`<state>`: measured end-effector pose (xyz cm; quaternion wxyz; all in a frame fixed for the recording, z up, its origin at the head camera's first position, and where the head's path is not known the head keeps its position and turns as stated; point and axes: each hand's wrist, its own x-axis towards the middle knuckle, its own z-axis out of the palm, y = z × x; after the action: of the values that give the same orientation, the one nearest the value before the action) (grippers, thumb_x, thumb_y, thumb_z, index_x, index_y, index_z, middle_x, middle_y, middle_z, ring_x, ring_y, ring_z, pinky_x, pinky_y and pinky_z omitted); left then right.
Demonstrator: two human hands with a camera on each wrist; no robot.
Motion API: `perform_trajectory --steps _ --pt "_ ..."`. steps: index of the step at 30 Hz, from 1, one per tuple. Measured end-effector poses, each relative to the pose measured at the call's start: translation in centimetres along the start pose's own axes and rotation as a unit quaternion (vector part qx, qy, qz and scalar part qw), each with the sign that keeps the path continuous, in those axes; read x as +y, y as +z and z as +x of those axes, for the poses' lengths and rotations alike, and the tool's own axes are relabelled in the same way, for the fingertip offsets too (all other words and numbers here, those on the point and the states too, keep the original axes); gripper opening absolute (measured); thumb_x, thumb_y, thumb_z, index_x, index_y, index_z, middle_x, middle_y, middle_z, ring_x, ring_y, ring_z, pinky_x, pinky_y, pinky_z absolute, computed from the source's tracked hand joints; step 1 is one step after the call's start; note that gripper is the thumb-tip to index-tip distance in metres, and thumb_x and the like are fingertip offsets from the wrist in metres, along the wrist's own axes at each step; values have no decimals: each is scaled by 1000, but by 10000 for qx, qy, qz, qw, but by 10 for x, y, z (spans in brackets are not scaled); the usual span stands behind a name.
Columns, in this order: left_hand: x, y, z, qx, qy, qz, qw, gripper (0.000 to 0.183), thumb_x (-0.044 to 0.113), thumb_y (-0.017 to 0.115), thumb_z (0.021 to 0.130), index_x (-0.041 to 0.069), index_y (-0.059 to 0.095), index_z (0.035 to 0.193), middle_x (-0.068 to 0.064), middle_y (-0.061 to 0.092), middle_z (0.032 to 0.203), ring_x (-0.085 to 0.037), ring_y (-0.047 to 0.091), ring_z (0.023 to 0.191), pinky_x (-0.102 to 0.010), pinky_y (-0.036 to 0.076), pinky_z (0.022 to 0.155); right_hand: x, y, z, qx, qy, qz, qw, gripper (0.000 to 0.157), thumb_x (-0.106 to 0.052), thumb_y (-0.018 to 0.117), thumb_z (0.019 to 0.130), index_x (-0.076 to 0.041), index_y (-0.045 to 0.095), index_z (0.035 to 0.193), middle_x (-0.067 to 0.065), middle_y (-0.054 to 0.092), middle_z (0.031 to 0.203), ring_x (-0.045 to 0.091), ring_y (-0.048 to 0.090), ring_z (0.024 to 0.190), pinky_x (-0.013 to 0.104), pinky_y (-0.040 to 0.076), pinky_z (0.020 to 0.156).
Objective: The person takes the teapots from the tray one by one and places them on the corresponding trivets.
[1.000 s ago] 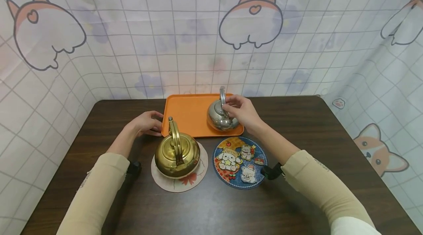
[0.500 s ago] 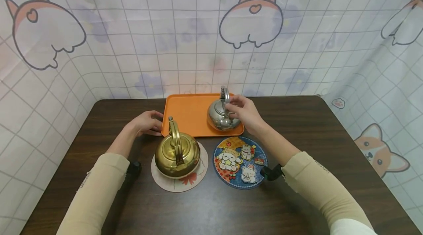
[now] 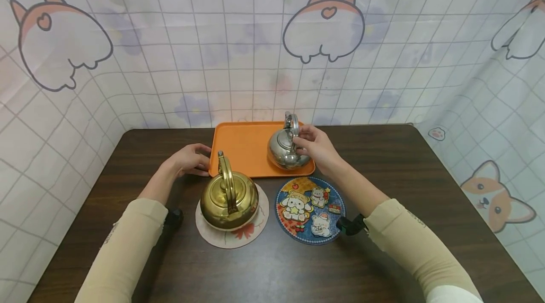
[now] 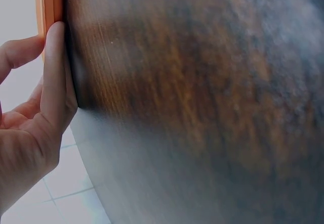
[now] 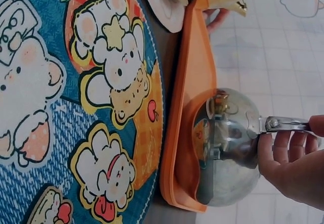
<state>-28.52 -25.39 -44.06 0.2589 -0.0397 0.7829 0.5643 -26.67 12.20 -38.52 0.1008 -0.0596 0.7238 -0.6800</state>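
Observation:
A silver kettle (image 3: 282,149) sits on the right part of an orange tray (image 3: 240,144). My right hand (image 3: 317,149) pinches the kettle's arched metal handle (image 5: 283,124) between thumb and fingers, from the right side. In the right wrist view the kettle's base rests on the tray. At the tray's left edge, my left hand (image 3: 187,160) touches the outer side with thumb and fingertips spread apart. In the left wrist view its fingers (image 4: 55,67) lie against the orange rim. Closer in stands a gold kettle (image 3: 221,208), touched by neither hand.
Under the gold kettle lies a round pale mat (image 3: 255,227) with a red flower. A round blue cartoon mat (image 3: 311,236) is to its right, in front of the tray. The dark wooden table (image 3: 272,274) ends at a tile-patterned curtain (image 3: 238,57).
The silver kettle's handle has tilted slightly to the right, along with my right hand. My left hand, the tray and the gold kettle have stayed in place.

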Motion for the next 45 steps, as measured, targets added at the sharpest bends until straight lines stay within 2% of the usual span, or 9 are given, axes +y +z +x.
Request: perform_trajectory --steps 5,11,18,23,32,45 --pt "0 2 -1 -14 12 -25 10000 64 -6 56 96 -6 28 153 -24 63 109 -27 68 89 -40 63 82 3 -3 -1 -156 -111 -61 9998 25 -5 56 105 6 48 127 14 52 117 24 56 110 48 52 103" --pt "1 3 -2 -9 44 -3 10000 64 -7 57 95 -7 28 153 -23 63 108 -26 69 88 -40 63 82 3 -6 -4 -289 -212 -128 9993 29 -5 54 107 6 47 132 18 52 125 29 56 116 50 50 105" --pt "2 3 -2 13 42 -10 10000 65 -7 57 95 -6 28 153 -22 63 107 -25 68 87 -39 63 81 4 -8 -5 -306 -256 -110 9991 31 -6 54 107 7 47 134 25 50 132 34 56 119 52 50 105" --pt "2 3 -2 -10 50 -25 10000 65 -7 57 95 -7 27 153 -22 63 108 -24 68 86 -39 63 81 3 -11 -6 -240 -243 -1 9994 33 -6 55 107 6 46 137 26 48 137 31 55 119 51 50 105" --pt "1 1 0 29 10 -54 10000 64 -7 57 95 -6 29 152 -21 63 106 -24 69 86 -38 63 80 -5 -17 -10 -159 -312 34 9994 32 -4 55 106 6 48 135 18 52 125 26 56 113 45 53 101" --pt "0 1 -1 7 55 -16 10000 64 -4 58 97 -6 28 153 -23 64 107 -25 69 88 -39 63 81 -9 -23 -23 -243 -486 4 9985 35 -5 56 106 9 46 136 20 54 125 23 58 110 46 54 99"
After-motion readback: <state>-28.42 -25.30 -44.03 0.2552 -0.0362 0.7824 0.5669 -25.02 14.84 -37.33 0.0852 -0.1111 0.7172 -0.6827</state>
